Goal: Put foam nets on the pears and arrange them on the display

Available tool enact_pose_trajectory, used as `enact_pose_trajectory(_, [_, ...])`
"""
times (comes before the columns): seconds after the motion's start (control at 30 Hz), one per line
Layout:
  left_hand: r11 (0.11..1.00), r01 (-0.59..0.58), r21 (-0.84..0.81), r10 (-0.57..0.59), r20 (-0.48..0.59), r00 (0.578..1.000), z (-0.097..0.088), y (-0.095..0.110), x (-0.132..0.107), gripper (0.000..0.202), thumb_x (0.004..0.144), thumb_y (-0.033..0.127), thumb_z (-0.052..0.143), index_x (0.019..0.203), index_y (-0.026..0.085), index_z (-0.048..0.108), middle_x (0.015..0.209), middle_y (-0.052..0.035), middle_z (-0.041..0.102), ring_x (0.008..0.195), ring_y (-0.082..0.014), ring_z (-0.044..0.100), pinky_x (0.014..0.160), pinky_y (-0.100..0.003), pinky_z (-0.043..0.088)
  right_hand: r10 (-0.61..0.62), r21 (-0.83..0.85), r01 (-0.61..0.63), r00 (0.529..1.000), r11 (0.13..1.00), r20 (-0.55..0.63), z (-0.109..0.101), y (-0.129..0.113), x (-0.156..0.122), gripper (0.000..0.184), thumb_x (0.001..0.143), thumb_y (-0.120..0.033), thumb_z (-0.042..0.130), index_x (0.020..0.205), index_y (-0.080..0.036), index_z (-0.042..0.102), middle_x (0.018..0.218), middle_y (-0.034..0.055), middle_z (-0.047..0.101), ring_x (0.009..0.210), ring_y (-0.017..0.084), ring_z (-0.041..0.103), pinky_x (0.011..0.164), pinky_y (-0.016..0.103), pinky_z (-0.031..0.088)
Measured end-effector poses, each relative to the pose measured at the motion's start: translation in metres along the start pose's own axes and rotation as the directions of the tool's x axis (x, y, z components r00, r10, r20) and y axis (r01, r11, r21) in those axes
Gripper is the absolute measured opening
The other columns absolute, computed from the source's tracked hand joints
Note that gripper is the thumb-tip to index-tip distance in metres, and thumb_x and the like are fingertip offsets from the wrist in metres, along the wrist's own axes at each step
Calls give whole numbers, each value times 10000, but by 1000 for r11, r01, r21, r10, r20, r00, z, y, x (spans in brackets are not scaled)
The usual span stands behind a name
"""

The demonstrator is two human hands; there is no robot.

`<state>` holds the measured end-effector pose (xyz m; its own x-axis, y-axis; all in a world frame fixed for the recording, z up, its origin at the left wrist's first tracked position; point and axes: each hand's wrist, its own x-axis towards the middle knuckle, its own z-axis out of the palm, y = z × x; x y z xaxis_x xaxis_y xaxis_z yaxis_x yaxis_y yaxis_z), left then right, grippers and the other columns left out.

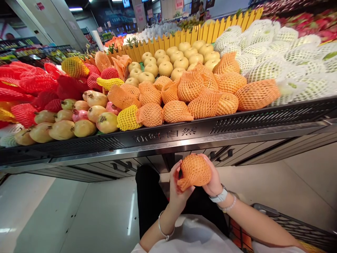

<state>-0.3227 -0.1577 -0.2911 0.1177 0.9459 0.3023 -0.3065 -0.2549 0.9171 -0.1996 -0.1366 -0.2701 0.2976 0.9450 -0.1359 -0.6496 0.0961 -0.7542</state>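
A round fruit in an orange foam net (196, 170) is held between my two hands, in front of the display's lower panels. My left hand (177, 188) grips its left side and the gathered end of the net. On the other side, the fingers of my right hand (213, 179) curve round the fruit. The net hides most of the fruit's surface, so its kind is not plain. Similar orange-netted fruits (176, 111) lie at the front of the display, and bare yellow-brown pears (165, 68) sit in rows behind them.
Pomegranates (61, 130) and red-netted fruit (39, 82) fill the left of the display. White-netted fruit (280, 66) is piled at the right. A black rim (168, 131) edges the front. A basket or cart (297, 225) stands at my lower right.
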Motion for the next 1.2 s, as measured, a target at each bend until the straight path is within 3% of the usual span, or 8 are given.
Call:
enact_pose_trajectory(0.13, [940,132,-314,-169,-92,981,13,-14,-1,645,722,520,706,1285,295,486,1332,-87,518,1263,-278,469,1097,-441,340,-224,-193,225,974,955,28,-4,3,0,117,757,-326,713,780,-236,643,895,8,622,882,186,592,873,352,460])
enact_pose_trajectory(0.4, [709,435,-555,-428,151,891,1,-23,0,747,686,704,601,1281,258,522,1285,-94,577,1267,-311,475,1115,-474,295,-534,-386,597,802,703,267,-11,0,-1,122,867,-242,605,749,-237,637,845,29,582,802,182,554,755,331,450])
enact_pose_trajectory(0.5, [795,358,-490,-391,37,920,-2,-24,-1,677,695,577,651,1279,264,512,1313,-84,549,1287,-305,448,1114,-459,304,-463,-378,524,852,763,245,-10,1,3,91,858,-323,632,916,-253,644,1028,52,602,1006,217,559,916,369,439])
enact_pose_trajectory(0.6, [945,145,-293,-167,-51,985,-11,-20,-1,717,681,601,669,1302,305,468,1356,-86,491,1305,-333,414,1092,-504,326,-277,-274,339,930,900,242,-9,3,3,413,842,-537,599,1163,-277,591,1326,69,524,1266,255,453,1063,416,368])
enact_pose_trajectory(0.7, [983,-172,64,169,54,984,-24,-7,5,746,630,467,787,1296,327,482,1424,-108,401,1343,-374,356,1094,-575,285,78,-120,-39,936,992,344,-9,8,-1,637,766,-702,574,1233,-269,559,1281,98,590,1174,275,564,975,444,466])
enact_pose_trajectory(0.77, [932,-270,242,226,195,954,-31,3,9,773,584,340,847,1284,335,518,1455,-127,362,1353,-397,340,1089,-616,264,269,-92,-253,889,963,370,-10,12,-4,595,707,-677,660,1105,-235,638,1117,101,684,1015,272,656,886,433,528])
enact_pose_trajectory(1.0, [886,-271,377,170,280,945,-31,-1,13,774,598,409,839,1301,335,525,1474,-139,345,1388,-403,275,1128,-629,138,390,94,-403,912,910,131,-6,16,0,360,699,-497,727,897,-197,706,935,75,750,855,259,714,812,404,583])
enact_pose_trajectory(1.2, [993,116,-14,-114,86,990,-22,-17,10,878,682,654,667,1410,307,319,1485,-155,308,1359,-353,348,1082,-524,342,200,29,-203,978,979,65,-13,19,7,352,795,-545,626,959,-238,679,959,43,747,890,258,703,801,434,582])
